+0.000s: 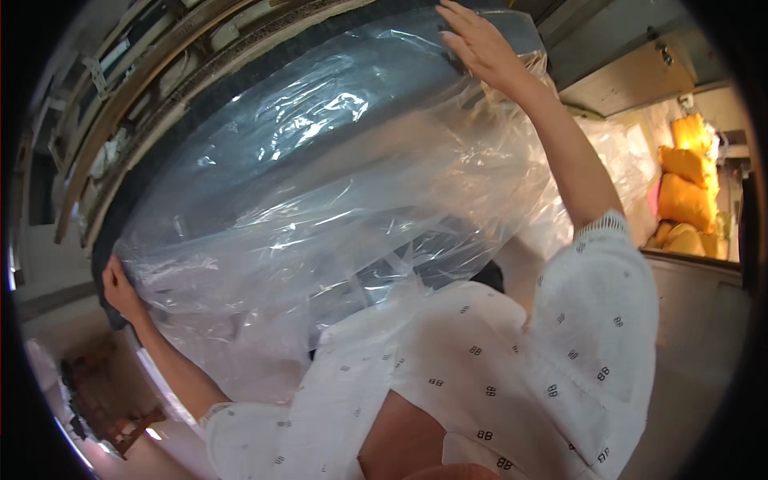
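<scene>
A large sheet of clear plastic film (280, 200), wrinkled and shiny, lies spread over a dark, cloth-like surface (136, 208) in front of me. At the left end my left hand (120, 290) has its fingers curled around the film's edge and pinches it. My right hand (480, 46) rests at the far right corner of the film, fingers stretched out and palm down. Folds of film hang down toward my body and bunch on the right. What lies under the film's near part is mostly hidden.
A long wooden rail (152, 80) curves along the far left side, past the dark surface. To the right, a brown panel (624, 80) sits above a lit opening with stacked yellow-orange bundles (688, 192). More crumpled film (616, 156) lies beside my right arm.
</scene>
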A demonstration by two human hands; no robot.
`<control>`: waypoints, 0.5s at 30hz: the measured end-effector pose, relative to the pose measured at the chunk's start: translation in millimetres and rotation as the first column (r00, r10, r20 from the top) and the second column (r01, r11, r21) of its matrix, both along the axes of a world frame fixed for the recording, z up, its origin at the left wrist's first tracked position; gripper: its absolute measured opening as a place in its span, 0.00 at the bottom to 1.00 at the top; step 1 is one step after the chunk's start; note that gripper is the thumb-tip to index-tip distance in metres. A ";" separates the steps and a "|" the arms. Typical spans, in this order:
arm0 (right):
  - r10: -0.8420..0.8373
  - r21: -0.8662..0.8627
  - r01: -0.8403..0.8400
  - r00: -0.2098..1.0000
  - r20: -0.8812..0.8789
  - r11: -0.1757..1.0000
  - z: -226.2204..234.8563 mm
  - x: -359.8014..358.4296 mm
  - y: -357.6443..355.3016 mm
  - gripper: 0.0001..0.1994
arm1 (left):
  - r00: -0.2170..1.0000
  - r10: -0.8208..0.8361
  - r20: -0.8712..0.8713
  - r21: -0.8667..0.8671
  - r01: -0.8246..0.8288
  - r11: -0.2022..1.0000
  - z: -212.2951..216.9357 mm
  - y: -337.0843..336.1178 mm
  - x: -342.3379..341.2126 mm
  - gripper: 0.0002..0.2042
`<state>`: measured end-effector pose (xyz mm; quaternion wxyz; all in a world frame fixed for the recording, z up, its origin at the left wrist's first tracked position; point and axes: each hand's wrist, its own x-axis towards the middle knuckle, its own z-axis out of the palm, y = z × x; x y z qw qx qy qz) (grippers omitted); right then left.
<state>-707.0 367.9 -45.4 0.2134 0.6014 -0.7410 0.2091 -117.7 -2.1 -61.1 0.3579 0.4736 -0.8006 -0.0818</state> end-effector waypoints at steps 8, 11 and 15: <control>-0.108 0.016 0.107 0.985 0.135 0.994 -24.3 52.0 18.8 0.20 | 0.995 0.010 -0.099 0.097 -0.001 0.995 69.7 33.7 107.3 0.12; -0.231 0.024 0.231 0.973 0.011 0.973 -20.2 40.5 12.3 0.17 | 0.989 0.108 0.098 -0.036 -0.105 0.994 81.0 60.2 116.7 0.12; -0.190 -0.005 0.190 0.980 -0.064 0.982 -17.0 21.4 3.1 0.12 | 0.994 0.106 0.032 -0.054 -0.104 0.993 84.6 99.9 109.9 0.12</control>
